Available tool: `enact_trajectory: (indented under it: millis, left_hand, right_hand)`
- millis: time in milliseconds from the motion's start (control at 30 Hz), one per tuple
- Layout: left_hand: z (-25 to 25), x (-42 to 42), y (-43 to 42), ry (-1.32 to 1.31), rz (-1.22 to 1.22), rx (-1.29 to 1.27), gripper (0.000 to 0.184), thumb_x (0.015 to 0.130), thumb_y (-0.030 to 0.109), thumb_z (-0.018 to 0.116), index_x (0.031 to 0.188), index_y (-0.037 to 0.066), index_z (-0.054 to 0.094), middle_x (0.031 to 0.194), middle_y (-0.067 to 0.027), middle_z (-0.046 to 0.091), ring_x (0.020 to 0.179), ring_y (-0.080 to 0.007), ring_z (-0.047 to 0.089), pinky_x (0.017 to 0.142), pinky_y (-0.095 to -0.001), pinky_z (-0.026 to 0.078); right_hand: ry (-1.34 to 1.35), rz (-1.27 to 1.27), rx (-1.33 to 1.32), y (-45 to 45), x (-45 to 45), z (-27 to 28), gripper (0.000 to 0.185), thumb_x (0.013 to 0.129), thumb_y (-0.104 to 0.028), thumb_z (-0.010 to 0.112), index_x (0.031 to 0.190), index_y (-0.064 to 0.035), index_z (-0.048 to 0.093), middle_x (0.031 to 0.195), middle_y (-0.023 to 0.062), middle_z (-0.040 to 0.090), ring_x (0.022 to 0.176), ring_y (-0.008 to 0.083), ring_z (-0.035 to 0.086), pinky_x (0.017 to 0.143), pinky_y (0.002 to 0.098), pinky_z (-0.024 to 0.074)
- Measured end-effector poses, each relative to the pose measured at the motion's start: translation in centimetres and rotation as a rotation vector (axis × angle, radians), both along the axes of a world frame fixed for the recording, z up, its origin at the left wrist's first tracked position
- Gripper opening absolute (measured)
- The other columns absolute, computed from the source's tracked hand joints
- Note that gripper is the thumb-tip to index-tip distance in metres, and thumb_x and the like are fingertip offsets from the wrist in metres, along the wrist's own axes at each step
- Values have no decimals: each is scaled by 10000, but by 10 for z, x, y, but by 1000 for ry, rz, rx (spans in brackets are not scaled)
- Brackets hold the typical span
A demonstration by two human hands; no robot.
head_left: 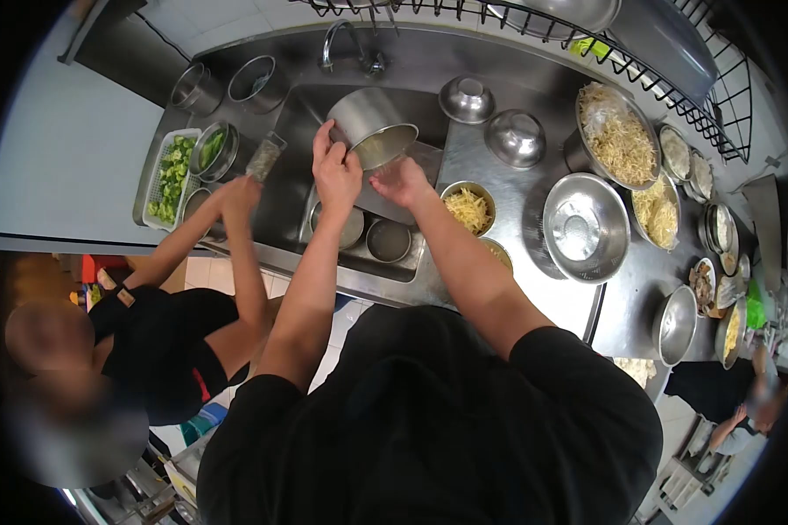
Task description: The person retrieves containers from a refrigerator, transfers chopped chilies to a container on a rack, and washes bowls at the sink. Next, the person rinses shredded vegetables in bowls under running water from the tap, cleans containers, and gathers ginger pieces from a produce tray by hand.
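Note:
My left hand [336, 179] grips the side of a metal pot [359, 114], which is tilted over the sink with its mouth toward the lower right. My right hand [397, 182] is just below the pot's rim, palm up, with fingers apart and nothing solid visible in it. Beneath my hands, a metal container [388, 241] and a second round container [346, 226] stand in the sink [293, 166]. Close to my right forearm is a bowl of yellow shreds [468, 208]. What lies inside the pot is mostly hidden.
At the left a co-worker's hands [241, 197] hold a grater-like tool, blurred, near a white basket of chopped greens [173, 175]. A faucet [341, 44] rises behind the sink. On the right counter stand a large steel bowl [587, 227] and a pot of bean sprouts [617, 136]. A wire rack [639, 66] overhangs the back.

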State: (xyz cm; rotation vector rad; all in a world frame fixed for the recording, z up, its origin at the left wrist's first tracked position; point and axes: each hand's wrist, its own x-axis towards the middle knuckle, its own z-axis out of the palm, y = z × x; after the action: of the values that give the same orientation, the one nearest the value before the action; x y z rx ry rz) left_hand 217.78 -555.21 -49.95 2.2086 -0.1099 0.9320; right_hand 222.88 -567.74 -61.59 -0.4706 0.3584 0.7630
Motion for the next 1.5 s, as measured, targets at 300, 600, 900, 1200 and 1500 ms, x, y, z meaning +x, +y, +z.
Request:
enact_trajectory:
  millis: [300,600,900,1200,1500]
  left_hand:
    - [19,-15,-16,-175,-25,240,128,717,-79,614,687,-37,496,1384,-192,522,1203,-404,563,866,-436,536]
    - [25,-17,-31,-163,-112,230,141,703,-90,597,672,-22,478,1401,-203,510,1227,-428,551,845,-447,540]
    - [-11,43,-85,564,-95,-346,229,804,3,623,691,-3,424,826,-146,547,857,-299,613,783,-419,584]
    - [-77,75,-128,1004,-342,-1080,194,927,104,638,949,-51,523,998,-152,499,891,-310,626,762,-432,650]
    - [-69,36,-105,1063,-320,-837,376,975,403,610,992,27,625,1009,-75,637,905,-222,665,736,-328,550]
  right_hand:
    - [16,-98,92,-9,-3,27,301,1011,-247,367,1133,-54,562,962,115,592,867,286,601,773,436,559]
    - [-70,67,-202,-34,-10,10,204,950,-111,397,949,14,559,862,173,580,780,319,608,700,476,562]
    - [-523,319,-751,-36,-81,6,175,858,96,436,939,35,579,729,87,595,646,200,606,549,342,511]
    - [-686,33,-896,-100,-124,67,124,912,-14,493,999,28,571,728,99,610,603,177,620,527,326,490]
    - [-1296,-612,-1131,-161,-133,252,125,953,-49,561,1060,-19,617,976,134,592,811,221,650,683,314,507]
